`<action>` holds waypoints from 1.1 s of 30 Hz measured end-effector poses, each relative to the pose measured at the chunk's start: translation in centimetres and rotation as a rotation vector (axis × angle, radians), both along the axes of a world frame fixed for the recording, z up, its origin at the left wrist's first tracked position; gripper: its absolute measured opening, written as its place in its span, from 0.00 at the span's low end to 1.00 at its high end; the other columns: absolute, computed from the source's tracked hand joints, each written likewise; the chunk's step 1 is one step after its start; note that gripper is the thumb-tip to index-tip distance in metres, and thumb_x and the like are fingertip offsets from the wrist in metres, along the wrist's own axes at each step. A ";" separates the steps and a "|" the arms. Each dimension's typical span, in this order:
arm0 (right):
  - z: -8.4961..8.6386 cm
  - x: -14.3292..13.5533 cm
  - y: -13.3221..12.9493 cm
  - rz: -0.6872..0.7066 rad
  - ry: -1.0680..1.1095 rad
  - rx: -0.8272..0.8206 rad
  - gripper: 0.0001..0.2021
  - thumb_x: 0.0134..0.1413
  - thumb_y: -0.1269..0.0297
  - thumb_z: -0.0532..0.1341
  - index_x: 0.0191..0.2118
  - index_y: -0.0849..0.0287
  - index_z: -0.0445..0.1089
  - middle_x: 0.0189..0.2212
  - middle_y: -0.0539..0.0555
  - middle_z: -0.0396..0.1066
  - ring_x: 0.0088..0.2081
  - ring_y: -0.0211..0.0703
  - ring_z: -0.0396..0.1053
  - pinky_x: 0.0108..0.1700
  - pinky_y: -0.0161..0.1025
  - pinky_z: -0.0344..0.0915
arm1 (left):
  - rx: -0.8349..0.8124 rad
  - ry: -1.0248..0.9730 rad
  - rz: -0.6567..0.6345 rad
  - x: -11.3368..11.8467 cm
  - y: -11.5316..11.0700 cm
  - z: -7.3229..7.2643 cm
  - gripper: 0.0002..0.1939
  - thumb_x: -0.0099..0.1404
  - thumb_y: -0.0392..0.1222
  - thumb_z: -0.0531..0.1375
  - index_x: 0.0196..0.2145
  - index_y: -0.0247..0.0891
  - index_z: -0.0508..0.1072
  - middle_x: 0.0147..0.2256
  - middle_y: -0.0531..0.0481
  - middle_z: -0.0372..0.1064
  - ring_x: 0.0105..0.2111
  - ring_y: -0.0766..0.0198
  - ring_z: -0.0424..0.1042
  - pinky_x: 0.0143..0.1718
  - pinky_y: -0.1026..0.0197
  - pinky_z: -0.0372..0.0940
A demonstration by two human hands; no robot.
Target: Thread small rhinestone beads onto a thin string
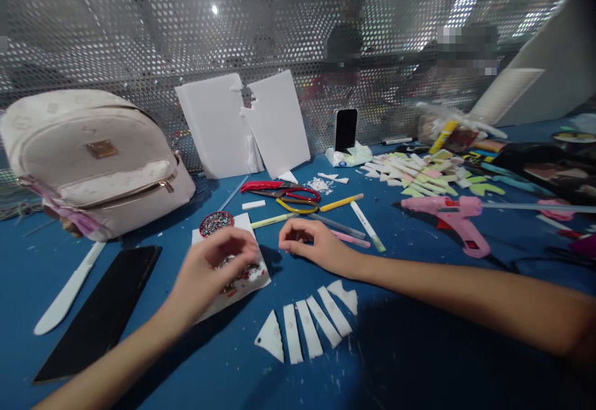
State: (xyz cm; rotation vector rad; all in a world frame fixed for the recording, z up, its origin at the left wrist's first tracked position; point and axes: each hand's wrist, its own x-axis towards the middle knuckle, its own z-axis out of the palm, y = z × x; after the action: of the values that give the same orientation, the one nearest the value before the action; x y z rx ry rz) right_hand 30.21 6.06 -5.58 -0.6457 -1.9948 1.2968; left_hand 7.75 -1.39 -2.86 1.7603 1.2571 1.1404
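Observation:
My left hand, slightly blurred, is over a white sheet scattered with small shiny and red bits. Its fingers curl toward the thumb, and anything between the tips is too small to make out. Beyond it, a round red-rimmed dish holds tiny glittering pieces. To the right, my right hand hovers low by the pens, fingers bent in and thumb close to the fingertips; what they hold, if anything, cannot be seen. Nearer me lie white cut foam strips in a fish-like row, several with a clear dot, beside a triangular head piece.
Red-handled scissors and markers lie beyond my hands. At right are a pink glue gun and a heap of pale strips. A backpack, black tablet-like slab and white knife occupy the left.

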 end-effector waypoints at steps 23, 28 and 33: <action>-0.1 0.1 0.0 0.007 -0.035 0.005 0.06 0.62 0.63 0.63 0.35 0.60 0.69 0.30 0.47 0.67 0.29 0.34 0.62 0.33 0.33 0.58 | 0.350 1.016 -0.073 -14.4 8.7 -1.9 0.11 0.67 0.41 0.55 0.34 0.41 0.77 0.48 0.43 0.70 0.46 0.52 0.72 0.49 0.50 0.66; 0.0 0.1 -0.1 0.010 -0.038 0.013 0.06 0.62 0.63 0.63 0.35 0.60 0.69 0.30 0.48 0.67 0.29 0.34 0.62 0.33 0.33 0.58 | 0.343 0.984 -0.104 -14.4 8.6 -1.7 0.10 0.68 0.43 0.56 0.37 0.41 0.77 0.48 0.43 0.70 0.46 0.52 0.71 0.49 0.49 0.66; 0.0 0.1 0.0 0.011 -0.042 -0.003 0.07 0.62 0.62 0.62 0.35 0.59 0.69 0.30 0.48 0.67 0.29 0.34 0.62 0.33 0.34 0.59 | 0.360 0.926 -0.118 -12.6 8.0 -1.5 0.14 0.68 0.33 0.51 0.37 0.41 0.77 0.48 0.43 0.70 0.46 0.52 0.71 0.49 0.49 0.66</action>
State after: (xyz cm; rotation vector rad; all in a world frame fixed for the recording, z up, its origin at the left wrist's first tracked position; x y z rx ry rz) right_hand 30.33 6.02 -5.63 -0.6691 -2.0331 1.3023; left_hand -4.90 6.62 -4.39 2.7603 1.4570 0.4675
